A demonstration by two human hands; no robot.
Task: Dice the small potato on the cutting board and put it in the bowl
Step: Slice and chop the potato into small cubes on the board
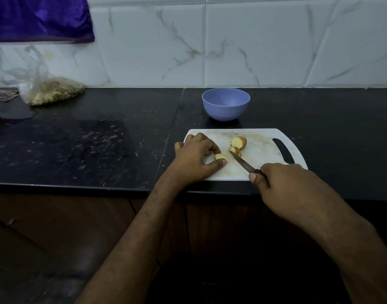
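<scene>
On the white plastic cutting board (264, 148) at the worktop's front edge, the left hand (194, 157) pinches a pale potato piece (221, 157); the right hand (284, 185) grips a dark-handled knife (243, 162). Two more firm, probably slippery chunks (237, 145) lie beside; the lilac bowl (225, 104) waits behind.

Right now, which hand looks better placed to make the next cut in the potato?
The right hand: it grips the knife, whose tip lies at a potato piece. The left hand pinches another piece on the cutting board.
</scene>
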